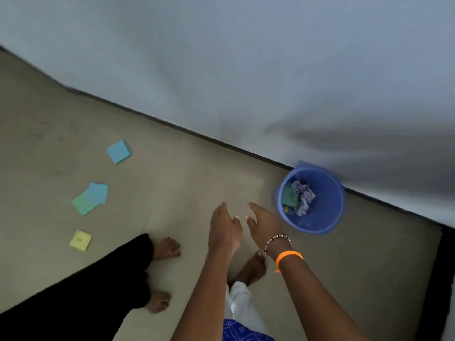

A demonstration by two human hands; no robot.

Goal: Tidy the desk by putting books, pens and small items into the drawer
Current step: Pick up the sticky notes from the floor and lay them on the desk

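The head camera looks down at a plain beige floor [197,168] that meets a pale grey-blue wall [246,57] along a dark skirting strip [172,124] running diagonally from upper left to lower right. A dark mat or edge [440,279] borders the floor at the far right.

Both hands reach out low over the floor with nothing in them: the left hand [225,230] and the right hand [264,223] have fingers straight and relaxed, thumbs nearly meeting. The right wrist carries a beaded bracelet [277,241] and an orange band [288,257].

Just right of the hands, against the wall, stands a round blue plastic bin [317,222] holding crumpled paper [304,195] (the rim is smeared by motion, so the rest of its contents is hard to make out).

Well to the left, square sticky-note pads lie scattered on the floor: a blue pad [119,151], a second blue pad [98,192] overlapping a green pad [82,205], and a yellow pad [80,240].

Bare feet and another person's black trouser leg [98,291] stand lower left.
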